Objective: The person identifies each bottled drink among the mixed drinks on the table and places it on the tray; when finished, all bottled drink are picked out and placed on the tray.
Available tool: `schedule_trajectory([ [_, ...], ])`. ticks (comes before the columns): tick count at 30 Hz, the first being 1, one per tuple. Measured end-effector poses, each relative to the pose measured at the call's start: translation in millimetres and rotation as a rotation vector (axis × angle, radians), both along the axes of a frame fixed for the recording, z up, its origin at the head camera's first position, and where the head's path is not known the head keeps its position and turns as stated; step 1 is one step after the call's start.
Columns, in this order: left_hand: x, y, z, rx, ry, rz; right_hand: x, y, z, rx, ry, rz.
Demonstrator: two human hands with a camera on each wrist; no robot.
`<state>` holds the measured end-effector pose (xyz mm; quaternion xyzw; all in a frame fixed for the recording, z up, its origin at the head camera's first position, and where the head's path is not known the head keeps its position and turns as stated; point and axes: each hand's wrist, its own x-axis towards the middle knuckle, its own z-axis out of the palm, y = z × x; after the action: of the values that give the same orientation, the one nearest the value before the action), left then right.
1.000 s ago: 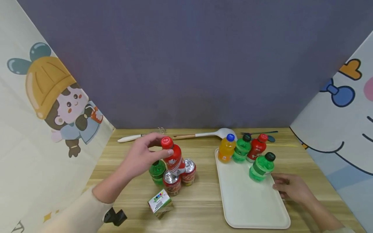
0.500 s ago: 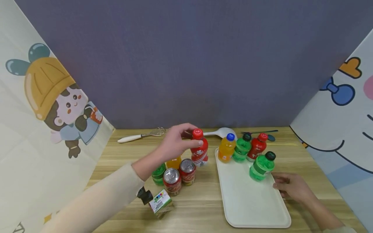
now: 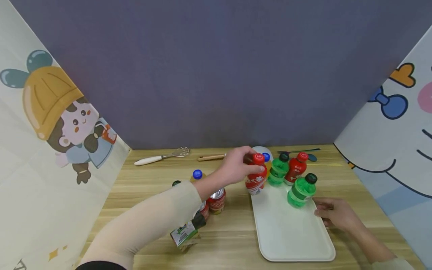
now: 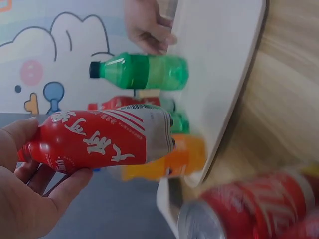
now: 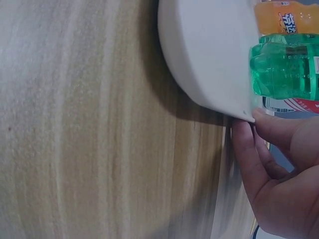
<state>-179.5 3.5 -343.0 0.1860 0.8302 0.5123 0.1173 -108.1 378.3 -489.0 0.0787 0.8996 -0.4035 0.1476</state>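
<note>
My left hand [image 3: 239, 165] grips a red cola bottle [image 3: 255, 179] near its cap, thumb and fingers round the upper part. In the head view the bottle overlaps the left rim of the white tray [image 3: 287, 240] and partly hides an orange soda bottle [image 4: 187, 154]. On the tray's far part stand a green bottle [image 3: 278, 170], another red bottle [image 3: 296, 169] and, nearer, a second green bottle [image 3: 301, 192]. At the tray's right edge my right hand [image 3: 339, 213] pinches the rim, thumb on top and fingers below, as the right wrist view shows.
Left of the tray, partly behind my left sleeve, are red cans [image 3: 217, 201], a blue-capped bottle [image 3: 197, 174] and a small carton [image 3: 183, 234]. Along the back lie a whisk [image 3: 162, 157], a wooden-handled spoon [image 3: 210, 157] and dark utensils [image 3: 310, 153].
My left hand has carried the red cola bottle rightward from above the cans to the tray's left rim. My right hand stays at the tray's edge.
</note>
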Motion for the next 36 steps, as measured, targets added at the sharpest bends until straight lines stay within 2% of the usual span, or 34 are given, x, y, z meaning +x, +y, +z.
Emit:
schedule_trajectory([
  [5,-0.3,23,-8.3,0.002,0.002,-0.023,-2.2,1,1.8,-0.007,-0.001,0.002],
  [12,2.0,48,-24.6,-0.064,0.033,-0.039,-3.7,0,1.7,-0.005,-0.002,-0.002],
  [21,13.4,72,-42.6,-0.169,0.081,-0.050,-3.1,1,-0.7,0.003,0.005,0.003],
  [26,17.4,88,-52.2,-0.214,0.107,-0.036,-2.0,2,-3.0,0.006,-0.007,-0.004],
  [30,18.7,99,-58.5,-0.219,0.098,-0.013,-1.9,1,-2.4,0.001,-0.013,-0.007],
  [36,18.4,110,-64.1,-0.260,0.121,0.002,-1.8,-1,-1.1,-0.006,-0.027,-0.014],
])
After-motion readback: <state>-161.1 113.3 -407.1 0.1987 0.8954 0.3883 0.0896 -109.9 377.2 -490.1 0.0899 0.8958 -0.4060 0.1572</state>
